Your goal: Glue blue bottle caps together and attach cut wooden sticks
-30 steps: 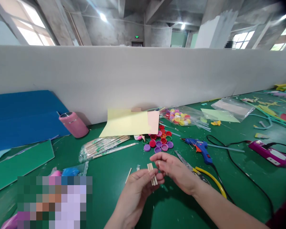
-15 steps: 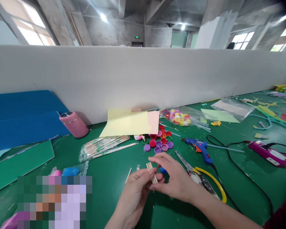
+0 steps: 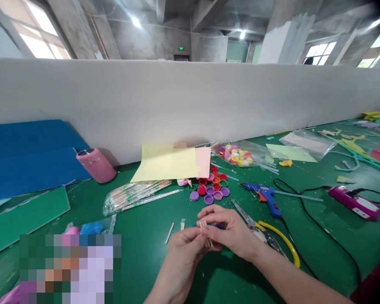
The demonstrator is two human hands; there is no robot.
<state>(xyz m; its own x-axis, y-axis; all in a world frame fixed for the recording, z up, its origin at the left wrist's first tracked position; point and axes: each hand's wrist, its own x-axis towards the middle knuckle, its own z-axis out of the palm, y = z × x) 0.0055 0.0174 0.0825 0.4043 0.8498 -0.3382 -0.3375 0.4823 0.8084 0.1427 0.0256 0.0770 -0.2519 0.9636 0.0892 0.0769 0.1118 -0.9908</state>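
Between my two hands, just above the green table, is a small bundle of short wooden sticks (image 3: 210, 242). My left hand (image 3: 190, 245) pinches the bundle from the left. Thumb and fingers of my right hand (image 3: 223, 228) close on it from the right, covering much of the sticks. One loose wooden stick (image 3: 169, 233) lies on the table left of my hands, with a small clear plastic piece (image 3: 182, 224) beside it. Something blue is partly hidden behind my fingers. Past my hands sit several coloured bottle caps (image 3: 210, 191).
Scissors with a yellow handle (image 3: 281, 230) lie right of my hands. Beyond them are a blue glue gun (image 3: 264, 196) and a purple power strip (image 3: 356, 203) with black cords. A bag of wooden sticks (image 3: 136, 195) and a pink jar (image 3: 96, 165) are at left.
My right thumb has moved up onto the front of the stick bundle, and my right fingers have closed round it. The left hand has shifted slightly right.
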